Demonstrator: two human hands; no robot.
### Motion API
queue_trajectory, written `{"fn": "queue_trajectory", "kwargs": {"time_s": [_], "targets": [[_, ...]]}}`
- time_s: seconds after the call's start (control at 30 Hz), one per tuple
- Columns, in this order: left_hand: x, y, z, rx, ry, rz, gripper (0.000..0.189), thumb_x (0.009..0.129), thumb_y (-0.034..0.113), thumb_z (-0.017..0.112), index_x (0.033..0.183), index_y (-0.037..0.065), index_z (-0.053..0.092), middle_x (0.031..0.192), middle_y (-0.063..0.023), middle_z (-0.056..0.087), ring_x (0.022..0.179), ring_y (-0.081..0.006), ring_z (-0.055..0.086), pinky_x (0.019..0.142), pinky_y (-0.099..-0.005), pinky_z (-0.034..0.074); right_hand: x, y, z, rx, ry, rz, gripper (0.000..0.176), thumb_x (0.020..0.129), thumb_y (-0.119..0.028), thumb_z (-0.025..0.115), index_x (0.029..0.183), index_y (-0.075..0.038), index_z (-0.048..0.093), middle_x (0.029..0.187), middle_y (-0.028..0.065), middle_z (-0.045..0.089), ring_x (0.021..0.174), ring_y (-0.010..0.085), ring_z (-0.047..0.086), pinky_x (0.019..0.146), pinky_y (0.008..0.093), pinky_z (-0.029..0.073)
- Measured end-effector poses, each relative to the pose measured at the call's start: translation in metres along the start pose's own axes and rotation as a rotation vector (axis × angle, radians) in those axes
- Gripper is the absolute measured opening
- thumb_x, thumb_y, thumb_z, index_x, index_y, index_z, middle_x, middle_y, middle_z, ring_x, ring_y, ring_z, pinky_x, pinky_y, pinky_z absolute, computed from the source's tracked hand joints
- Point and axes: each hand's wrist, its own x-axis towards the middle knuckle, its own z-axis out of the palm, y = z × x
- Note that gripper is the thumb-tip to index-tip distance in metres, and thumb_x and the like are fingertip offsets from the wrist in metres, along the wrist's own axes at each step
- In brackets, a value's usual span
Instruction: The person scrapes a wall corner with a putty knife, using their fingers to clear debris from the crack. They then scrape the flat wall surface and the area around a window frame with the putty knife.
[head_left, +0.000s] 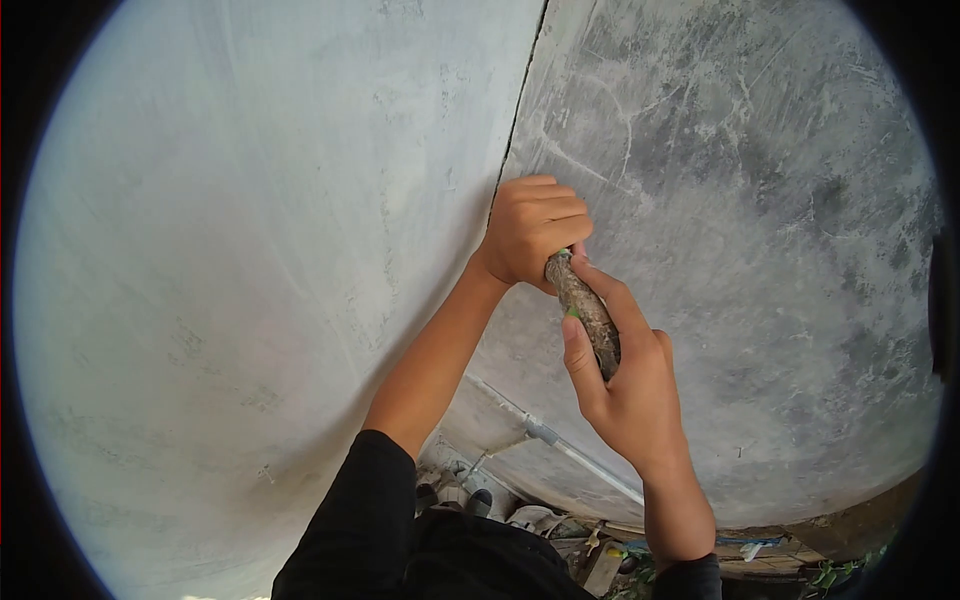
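A short, thick, mottled brown-grey roll point(587, 308), perhaps soil or bark in clear wrapping, slants between my two hands. Bits of green show at its upper end and along its left edge. My left hand point(540, 228) is closed in a fist at the upper end, fingers curled over it; the part inside the fist is hidden. Lower down, my right hand point(638, 390) grips the roll, its thumb on the left side and its index finger stretched along the right side up towards the fist. The roll's lower end goes out of sight in my right palm.
A pale smooth wall point(220, 260) rises on the left and meets a rough grey cement wall point(780, 250) at a dark corner crack. A grey pipe point(590, 462) runs low along the cement wall. Wood pieces point(603, 572) and clutter lie below, by my feet point(480, 502).
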Motion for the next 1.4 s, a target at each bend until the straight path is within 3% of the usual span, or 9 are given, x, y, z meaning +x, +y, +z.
{"fn": "queue_trajectory", "kwargs": {"time_s": [0.2, 0.67, 0.9, 0.97, 1.07, 1.17, 1.27, 1.3, 1.4], "targets": [[0.015, -0.011, 0.005, 0.047, 0.049, 0.009, 0.031, 0.057, 0.029, 0.068, 0.056, 0.012, 0.043, 0.055, -0.0029, 0.041, 0.047, -0.0229, 0.043, 0.047, -0.0348, 0.031, 0.021, -0.016, -0.024, -0.069, -0.038, 0.009, 0.041, 0.098, -0.014, 0.064, 0.134, 0.002, 0.054, 0.104, 0.0269, 0.072, 0.061, 0.0384, 0.070, 0.054, 0.0389, 0.052], [0.009, -0.011, 0.004, 0.067, 0.118, -0.042, 0.034, 0.057, 0.028, 0.066, 0.055, 0.011, 0.037, 0.053, -0.0037, 0.035, 0.045, -0.0220, 0.038, 0.045, -0.0347, 0.026, 0.028, -0.018, -0.022, -0.175, -0.125, -0.081, 0.045, 0.094, -0.010, 0.067, 0.133, 0.005, 0.052, 0.124, 0.0330, 0.065, 0.062, 0.0395, 0.071, 0.053, 0.0391, 0.054], [0.008, -0.017, 0.015, 0.026, 0.194, -0.035, 0.033, 0.060, 0.027, 0.067, 0.056, 0.011, 0.038, 0.054, -0.0037, 0.035, 0.045, -0.0231, 0.037, 0.046, -0.0354, 0.026, 0.031, -0.013, -0.012, -0.144, -0.017, -0.146, 0.045, 0.093, -0.010, 0.068, 0.133, 0.004, 0.053, 0.106, 0.0291, 0.071, 0.058, 0.0374, 0.070, 0.052, 0.0380, 0.053], [0.001, -0.009, 0.006, 0.052, 0.112, -0.050, 0.032, 0.060, 0.027, 0.067, 0.056, 0.011, 0.039, 0.054, -0.0036, 0.036, 0.046, -0.0231, 0.038, 0.046, -0.0354, 0.027, 0.031, -0.015, -0.021, -0.087, -0.105, -0.014, 0.046, 0.093, -0.011, 0.068, 0.134, 0.003, 0.053, 0.098, 0.0258, 0.073, 0.059, 0.0361, 0.070, 0.053, 0.0364, 0.052], [0.001, 0.004, -0.004, 0.031, -0.001, -0.072, 0.030, 0.060, 0.027, 0.070, 0.058, 0.012, 0.043, 0.055, -0.0027, 0.039, 0.048, -0.0220, 0.041, 0.047, -0.0352, 0.028, 0.017, -0.014, -0.027, -0.112, -0.123, -0.015, 0.045, 0.093, -0.011, 0.069, 0.133, 0.002, 0.055, 0.088, 0.0227, 0.072, 0.062, 0.0334, 0.071, 0.058, 0.0328, 0.052], [-0.001, 0.040, 0.002, 0.053, 0.002, -0.107, 0.031, 0.064, 0.029, 0.073, 0.061, 0.013, 0.046, 0.058, -0.0003, 0.041, 0.049, -0.0192, 0.042, 0.047, -0.0338, 0.027, -0.004, -0.012, -0.037, -0.009, -0.082, 0.074, 0.038, 0.093, -0.014, 0.070, 0.127, 0.001, 0.061, 0.083, 0.0183, 0.072, 0.064, 0.0262, 0.072, 0.063, 0.0296, 0.052], [0.007, 0.064, 0.013, 0.106, 0.082, -0.066, 0.031, 0.068, 0.027, 0.075, 0.064, 0.014, 0.047, 0.061, 0.0026, 0.043, 0.050, -0.0156, 0.042, 0.047, -0.0308, 0.027, -0.021, 0.011, -0.029, -0.012, 0.159, -0.065, 0.029, 0.093, -0.015, 0.070, 0.118, -0.001, 0.068, 0.084, 0.0128, 0.074, 0.062, 0.0172, 0.069, 0.063, 0.0258, 0.050], [0.007, 0.069, 0.018, 0.122, 0.088, -0.064, 0.029, 0.068, 0.026, 0.075, 0.065, 0.015, 0.049, 0.062, 0.0029, 0.045, 0.051, -0.0146, 0.043, 0.047, -0.0299, 0.027, -0.024, 0.010, -0.030, 0.055, 0.213, -0.015, 0.029, 0.093, -0.023, 0.070, 0.113, -0.003, 0.071, 0.085, 0.0092, 0.071, 0.074, 0.0152, 0.068, 0.069, 0.0264, 0.051], [0.017, 0.078, 0.023, 0.160, 0.087, -0.096, 0.019, 0.076, 0.016, 0.071, 0.068, 0.013, 0.053, 0.065, 0.0026, 0.051, 0.057, -0.0129, 0.051, 0.049, -0.0268, 0.033, -0.014, 0.031, -0.039, -0.138, 0.350, -0.245, 0.035, 0.092, -0.031, 0.069, 0.111, -0.001, 0.072, 0.081, 0.0080, 0.063, 0.083, 0.0190, 0.064, 0.076, 0.0313, 0.050]]}}
